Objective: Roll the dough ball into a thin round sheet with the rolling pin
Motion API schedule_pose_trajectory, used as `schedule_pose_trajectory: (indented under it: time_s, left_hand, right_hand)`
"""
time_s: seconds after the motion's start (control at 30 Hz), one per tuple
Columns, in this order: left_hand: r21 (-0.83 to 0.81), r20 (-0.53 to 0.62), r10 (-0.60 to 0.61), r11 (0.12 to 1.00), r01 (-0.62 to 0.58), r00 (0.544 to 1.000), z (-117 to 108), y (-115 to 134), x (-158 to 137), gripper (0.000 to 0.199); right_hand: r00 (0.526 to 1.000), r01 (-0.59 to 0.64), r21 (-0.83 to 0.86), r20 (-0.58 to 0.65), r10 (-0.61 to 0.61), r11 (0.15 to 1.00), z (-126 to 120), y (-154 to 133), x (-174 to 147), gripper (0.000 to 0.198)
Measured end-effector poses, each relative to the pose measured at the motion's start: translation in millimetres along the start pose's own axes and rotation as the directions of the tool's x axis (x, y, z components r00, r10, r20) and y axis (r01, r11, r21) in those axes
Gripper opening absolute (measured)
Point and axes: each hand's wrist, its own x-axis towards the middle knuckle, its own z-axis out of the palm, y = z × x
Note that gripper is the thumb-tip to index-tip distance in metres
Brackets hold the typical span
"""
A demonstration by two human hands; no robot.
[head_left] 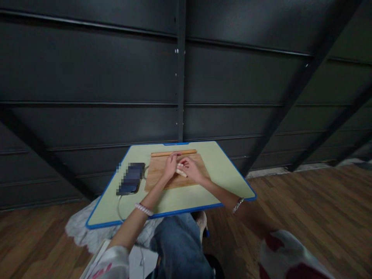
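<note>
A pale piece of dough [181, 173] lies on the wooden cutting board [155, 170], partly covered by my fingers. My left hand [171, 165] curls around its left and far side, fingers bent. From the right, my right hand [192, 169] pinches the dough between thumb and fingers. The two hands almost meet over it, so its full shape is hidden. Along the board's far edge rests a wooden rolling pin [173, 153], touched by neither hand.
The board lies on a small pale-green folding table [229, 170] with a blue rim. A dark phone [132, 178] with a white cable [118, 207] sits left of the board. Beyond the table stands a dark panelled wall [139, 69]. My knee [180, 240] is below the near edge.
</note>
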Motion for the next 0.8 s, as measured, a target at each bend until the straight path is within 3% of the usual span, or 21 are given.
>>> schedule_pose_trajectory:
  time_s: [0.07, 0.2, 0.33, 0.43, 0.63, 0.8]
  left_hand:
    - [0.058, 0.050, 0.031, 0.998, -0.034, 0.998, 6, 12, -2, 0.027]
    - [0.293, 0.189, 0.031, 0.952, -0.087, 0.981, 15, 22, -1, 0.026]
    - [0.497, 0.301, -0.028, 0.858, -0.132, 0.953, 18, 25, 3, 0.022]
    - [0.627, 0.408, -0.091, 0.751, -0.206, 0.909, 19, 29, -1, 0.019]
    - [0.738, 0.520, -0.097, 0.550, -0.390, 0.848, 20, 36, -19, 0.028]
    - [0.746, 0.584, -0.093, 0.454, -0.487, 0.807, 22, 33, -21, 0.032]
  right_hand:
    - [1.000, 0.004, -0.027, -0.022, -0.005, 1.000, 6, 0, 9, 0.010]
    - [0.996, -0.032, -0.011, -0.090, 0.031, 0.999, 3, 6, 23, 0.019]
    - [1.000, -0.025, 0.038, -0.006, 0.025, 0.999, -19, 21, 15, 0.014]
    - [0.995, -0.071, -0.035, -0.067, 0.068, 0.997, -45, 35, -2, 0.008]
    - [0.957, -0.093, -0.114, -0.283, 0.057, 0.989, -77, 64, -23, 0.011]
    - [0.964, -0.073, -0.177, -0.263, 0.024, 0.981, -72, 75, -23, 0.014]
